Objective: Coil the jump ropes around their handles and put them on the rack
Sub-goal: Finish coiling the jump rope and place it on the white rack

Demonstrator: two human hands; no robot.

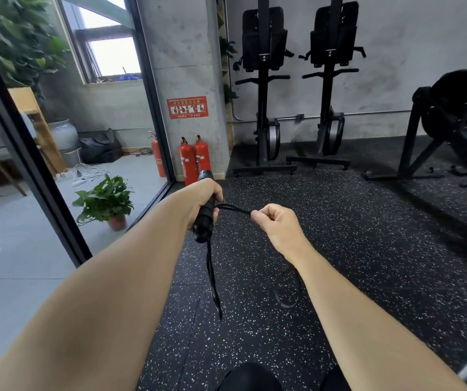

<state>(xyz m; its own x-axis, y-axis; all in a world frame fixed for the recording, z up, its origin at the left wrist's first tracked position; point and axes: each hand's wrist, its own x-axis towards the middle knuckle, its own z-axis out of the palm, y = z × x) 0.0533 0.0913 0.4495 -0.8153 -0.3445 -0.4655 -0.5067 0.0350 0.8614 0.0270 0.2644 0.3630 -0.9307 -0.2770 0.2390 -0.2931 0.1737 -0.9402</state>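
Red sign (187,107) on the concrete pillar (187,52) ahead of me: four white pictograms, with characters above and below too small to read. Fire extinguishers (194,160) below it have pale labels, blurred and unreadable.

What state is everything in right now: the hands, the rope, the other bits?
Black foam jump-rope handles: near upright, in hand.
Thin black rope: one stretch pulled between the hands, loops hanging loose.
Left hand: gripping the handles.
Right hand: pinching the rope.
Two red fire extinguishers by the pillar: standing upright.
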